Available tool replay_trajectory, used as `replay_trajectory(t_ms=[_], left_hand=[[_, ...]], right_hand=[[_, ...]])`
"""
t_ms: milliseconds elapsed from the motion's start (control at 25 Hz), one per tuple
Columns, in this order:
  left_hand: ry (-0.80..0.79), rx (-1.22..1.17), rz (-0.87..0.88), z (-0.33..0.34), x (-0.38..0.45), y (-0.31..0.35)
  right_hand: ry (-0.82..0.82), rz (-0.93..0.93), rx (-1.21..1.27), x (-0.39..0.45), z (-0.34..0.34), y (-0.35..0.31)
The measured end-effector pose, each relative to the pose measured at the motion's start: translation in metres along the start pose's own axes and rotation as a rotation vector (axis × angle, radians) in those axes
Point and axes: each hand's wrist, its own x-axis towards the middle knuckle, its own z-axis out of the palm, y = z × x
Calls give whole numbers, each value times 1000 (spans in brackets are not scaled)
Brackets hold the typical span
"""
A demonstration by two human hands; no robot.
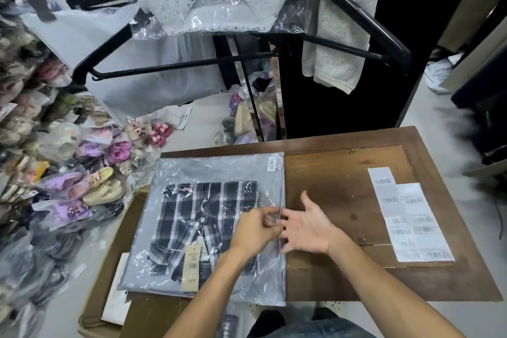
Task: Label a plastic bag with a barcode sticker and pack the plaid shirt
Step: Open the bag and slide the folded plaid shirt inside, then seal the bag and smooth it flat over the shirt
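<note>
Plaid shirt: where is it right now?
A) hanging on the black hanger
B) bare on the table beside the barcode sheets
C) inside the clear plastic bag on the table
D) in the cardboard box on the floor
C. The plaid shirt lies folded inside the clear plastic bag on the wooden table, both hands at the bag's right edge.

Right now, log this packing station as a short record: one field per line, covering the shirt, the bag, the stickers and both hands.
shirt: plaid shirt lies folded inside the bag, paper tag attached
bag: clear plastic bag flat on the wooden table, open edge on the right
bag label: barcode sticker on its far right corner
spare stickers: barcode sheets at the table's right side
left hand: pinching the bag's right edge
right hand: open, palm up, fingers at that same edge
</note>
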Motion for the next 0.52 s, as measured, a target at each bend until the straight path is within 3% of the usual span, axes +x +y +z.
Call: replay_trajectory(t_ms=[160, 360, 520], left_hand=[[3, -39, -3, 0, 0, -5], [-9, -53, 2, -2, -2, -6], [-60, 28, 17, 0, 5, -9]], right_hand=[[-72, 96, -26, 11, -2, 25], [120, 67, -61, 24, 18, 29], [128, -64, 31, 15, 9, 0]])
